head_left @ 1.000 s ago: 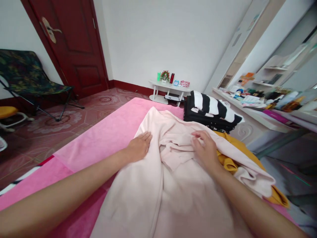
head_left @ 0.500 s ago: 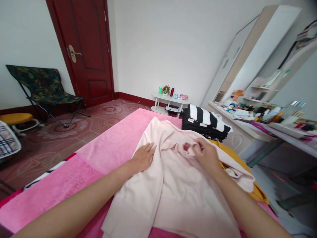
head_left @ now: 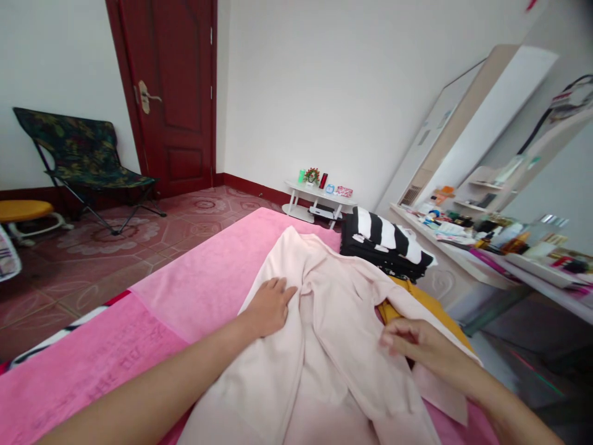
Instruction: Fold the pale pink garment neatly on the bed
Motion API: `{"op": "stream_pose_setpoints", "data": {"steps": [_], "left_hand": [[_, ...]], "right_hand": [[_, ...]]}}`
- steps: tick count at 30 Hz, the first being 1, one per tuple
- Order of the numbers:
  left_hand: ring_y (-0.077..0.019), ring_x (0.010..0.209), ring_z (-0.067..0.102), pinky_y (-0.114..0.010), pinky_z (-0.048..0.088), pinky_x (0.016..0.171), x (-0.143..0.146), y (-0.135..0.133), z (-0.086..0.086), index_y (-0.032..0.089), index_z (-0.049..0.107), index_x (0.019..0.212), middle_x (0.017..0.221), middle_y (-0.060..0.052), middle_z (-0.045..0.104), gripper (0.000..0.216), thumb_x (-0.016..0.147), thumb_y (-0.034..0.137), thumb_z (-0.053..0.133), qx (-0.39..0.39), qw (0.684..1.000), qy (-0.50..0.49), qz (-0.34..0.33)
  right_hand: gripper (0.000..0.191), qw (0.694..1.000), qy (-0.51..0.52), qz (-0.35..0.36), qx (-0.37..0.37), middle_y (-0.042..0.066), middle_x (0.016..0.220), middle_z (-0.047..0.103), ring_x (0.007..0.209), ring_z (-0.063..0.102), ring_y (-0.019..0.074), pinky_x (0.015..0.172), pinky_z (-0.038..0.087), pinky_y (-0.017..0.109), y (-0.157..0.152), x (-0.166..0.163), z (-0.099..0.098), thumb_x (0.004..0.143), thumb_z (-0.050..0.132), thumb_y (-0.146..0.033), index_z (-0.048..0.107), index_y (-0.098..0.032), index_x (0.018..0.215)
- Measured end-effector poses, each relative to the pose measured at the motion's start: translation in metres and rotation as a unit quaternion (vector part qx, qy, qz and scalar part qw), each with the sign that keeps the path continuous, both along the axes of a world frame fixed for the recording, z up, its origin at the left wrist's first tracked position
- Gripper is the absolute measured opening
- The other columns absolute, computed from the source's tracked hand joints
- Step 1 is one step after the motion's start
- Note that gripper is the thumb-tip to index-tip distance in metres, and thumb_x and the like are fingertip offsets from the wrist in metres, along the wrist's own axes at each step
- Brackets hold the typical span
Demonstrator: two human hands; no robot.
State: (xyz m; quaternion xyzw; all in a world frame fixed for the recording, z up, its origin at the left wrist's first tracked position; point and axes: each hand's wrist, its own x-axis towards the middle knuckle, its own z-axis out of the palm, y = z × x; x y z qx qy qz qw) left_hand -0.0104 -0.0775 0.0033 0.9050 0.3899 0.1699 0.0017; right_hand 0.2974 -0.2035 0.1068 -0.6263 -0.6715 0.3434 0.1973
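A pale pink long-sleeved top (head_left: 333,309) lies spread over the pink bedding, one sleeve folded in down its middle. My left hand (head_left: 271,306) rests flat on its left side, fingers stretched out and pressing the fabric. Over the right side, beside the folded-in sleeve, my right hand (head_left: 417,346) hovers with loosely curled fingers. Its fingertips are slightly blurred, and no cloth shows gripped between them. Another part of the top extends to the right behind that hand. A mustard-yellow cloth (head_left: 417,293) shows beneath the top's right edge.
Folded black and white striped clothing (head_left: 386,228) sits on a dark stack at the bed's far right corner. Pink bedding (head_left: 204,272) covers the left side. A cluttered dressing table (head_left: 467,256) stands right, a small white table (head_left: 319,193) beyond, a camouflage folding chair (head_left: 78,148) left.
My right hand has moved right and nearer, letting go of the bunched pale pink fabric. The sleeve it held now lies stretched down the top's middle. My left hand stays on the left side.
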Motion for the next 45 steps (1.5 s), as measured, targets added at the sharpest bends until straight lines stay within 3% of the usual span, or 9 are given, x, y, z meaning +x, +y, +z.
{"op": "stream_pose_setpoints", "data": {"steps": [3,6,9,12,21,29,35,41,45], "left_hand": [[-0.0275,0.123,0.041,-0.042,0.032,0.103,-0.001,0.0,-0.004,0.019,0.045,0.134,0.133,-0.014,0.045,0.053,0.081,0.018,0.045,0.007,1.0,-0.019,0.0],[-0.0255,0.123,0.04,-0.04,0.031,0.104,-0.003,0.002,-0.006,0.02,0.046,0.132,0.133,-0.012,0.046,0.05,0.082,0.018,0.043,0.004,0.999,-0.039,0.007],[-0.0239,0.123,0.041,-0.04,0.033,0.103,-0.004,0.005,-0.007,0.022,0.048,0.131,0.133,-0.01,0.048,0.048,0.084,0.018,0.042,-0.01,0.999,-0.05,0.019],[-0.0237,0.123,0.041,-0.04,0.033,0.103,-0.004,0.006,-0.007,0.022,0.048,0.131,0.133,-0.01,0.048,0.048,0.084,0.018,0.041,-0.015,0.998,-0.05,0.021],[-0.0268,0.129,0.036,-0.044,0.029,0.107,0.0,0.003,-0.005,0.018,0.042,0.136,0.138,-0.014,0.042,0.052,0.084,0.017,0.041,-0.007,1.0,-0.008,0.01],[-0.0272,0.137,0.026,-0.048,0.026,0.111,-0.008,0.006,-0.019,0.022,0.032,0.142,0.149,-0.01,0.031,0.055,0.087,0.021,0.038,-0.039,0.999,-0.001,-0.018],[-0.0251,0.137,0.029,-0.05,0.029,0.111,-0.015,0.003,-0.016,0.026,0.034,0.142,0.148,-0.007,0.033,0.054,0.088,0.023,0.038,-0.061,0.997,-0.043,-0.016],[-0.0247,0.133,0.035,-0.046,0.029,0.111,-0.012,0.004,-0.016,0.021,0.042,0.137,0.145,-0.01,0.038,0.05,0.088,0.022,0.04,-0.055,0.997,-0.045,-0.023],[-0.0246,0.13,0.039,-0.043,0.031,0.11,-0.012,0.005,-0.015,0.019,0.048,0.132,0.141,-0.011,0.044,0.046,0.087,0.024,0.042,-0.061,0.995,-0.078,-0.024]], "right_hand": [[0.03,0.985,-0.044,-0.096,0.138,0.007,0.088,0.068,0.082,0.062,0.0219,0.077,0.049,0.034,0.042,0.004,-0.026,0.077,0.055,-0.045,0.066,-0.019,0.085],[0.043,0.974,-0.093,-0.135,0.157,0.012,0.114,0.064,0.1,0.061,0.0245,0.089,0.047,0.04,0.071,0.001,-0.065,0.08,0.051,-0.042,0.06,-0.016,0.113],[0.052,0.953,-0.23,-0.103,0.17,0.016,0.132,0.052,0.122,0.048,0.0292,0.101,0.037,0.046,0.075,-0.022,-0.098,0.082,0.05,-0.041,0.052,-0.015,0.127],[0.05,0.91,-0.339,-0.115,0.207,0.017,0.141,0.042,0.13,0.038,0.0319,0.104,0.03,0.051,0.065,-0.047,-0.115,0.087,0.044,-0.038,0.05,-0.014,0.131],[0.048,0.93,-0.279,-0.101,0.215,0.012,0.142,0.043,0.13,0.04,0.0267,0.106,0.032,0.047,0.06,-0.03,-0.117,0.087,0.046,-0.04,0.052,-0.018,0.129],[0.049,0.954,-0.204,-0.071,0.207,0.007,0.145,0.039,0.133,0.035,0.026,0.109,0.031,0.048,0.054,-0.015,-0.123,0.086,0.049,-0.044,0.05,-0.027,0.131],[0.046,0.955,-0.209,-0.084,0.194,0.005,0.143,0.041,0.132,0.036,0.0272,0.108,0.032,0.049,0.061,-0.021,-0.115,0.084,0.05,-0.044,0.053,-0.029,0.127],[0.043,0.949,-0.217,-0.096,0.208,0.008,0.141,0.044,0.129,0.04,0.0262,0.106,0.034,0.046,0.062,-0.021,-0.118,0.087,0.046,-0.044,0.054,-0.023,0.124],[0.047,0.923,-0.26,-0.179,0.219,0.014,0.131,0.053,0.12,0.049,0.029,0.098,0.04,0.045,0.058,-0.019,-0.114,0.087,0.045,-0.043,0.052,-0.017,0.126]]}}
